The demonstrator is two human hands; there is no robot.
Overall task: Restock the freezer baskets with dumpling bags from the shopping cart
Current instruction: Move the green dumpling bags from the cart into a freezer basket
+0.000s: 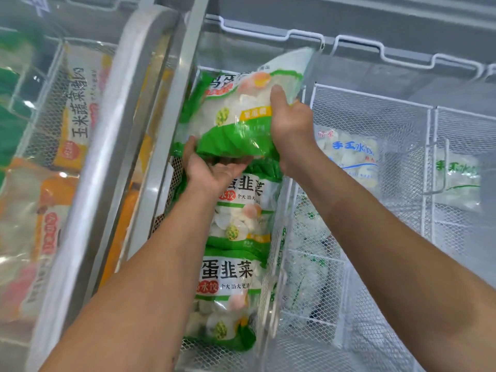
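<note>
I hold a green-and-white dumpling bag tilted over the far end of a white mesh freezer basket. My left hand supports the bag's lower edge from beneath, palm up. At the bag's right side my right hand grips it, thumb on the front. Two more green dumpling bags lie flat in the same basket below, one in the middle and one nearest me. The shopping cart is out of view.
A sliding glass lid with a grey frame covers the left section, over orange bags. To the right, mesh baskets hold clear bags with blue print and green print. A white wire rail runs along the freezer's back.
</note>
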